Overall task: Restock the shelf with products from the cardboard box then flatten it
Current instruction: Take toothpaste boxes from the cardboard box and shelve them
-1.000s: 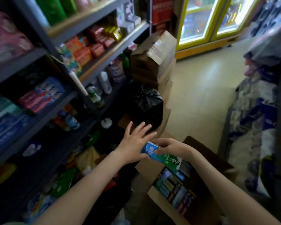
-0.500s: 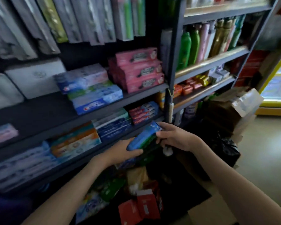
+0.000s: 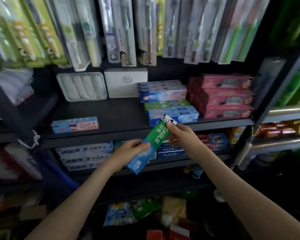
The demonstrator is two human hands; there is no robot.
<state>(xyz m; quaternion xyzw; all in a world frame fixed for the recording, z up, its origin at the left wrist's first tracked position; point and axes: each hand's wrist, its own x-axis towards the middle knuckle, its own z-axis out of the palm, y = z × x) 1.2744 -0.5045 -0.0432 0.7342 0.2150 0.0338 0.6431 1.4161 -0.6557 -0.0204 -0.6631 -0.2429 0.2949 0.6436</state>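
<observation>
1. Gripping the green and blue toothpaste box [image 3: 151, 142] at both ends, the hands hold it tilted in the air just in front of the middle shelf [image 3: 111, 111]. The left hand [image 3: 128, 151] curls round its lower, blue end. The right hand [image 3: 182, 135] pinches its upper, green end near the front edge of the board. It is not on the shelf yet, and the cardboard box is out of view.
2. A drop is the first risk. The right hand's hold looks like a light pinch, so if the left hand lets go first, the box could swing down. It would then fall among the packets [image 3: 142, 212] heaped at the foot of the shelves.
3. A knock is the second. The upper end sits close in front of the stack of blue toothpaste boxes [image 3: 173, 115]. Pushed in at this tilt, it could shove that stack back or skew its top box. The pink boxes [image 3: 227, 96] stand right beside the stack.
4. A poor landing is the third. The bare board lies between the small cartoon box [image 3: 74, 124] and the blue stack. Set down with one end over the front edge, the box could tip off.
5. Toothbrush packs [image 3: 125, 32] hang above. The view is blurred there, so I cannot tell how low they reach, but a hand lifted too high might brush them.
6. Whether more stock waits in the cardboard box cannot be told from here, so flattening it too soon could crush goods.
</observation>
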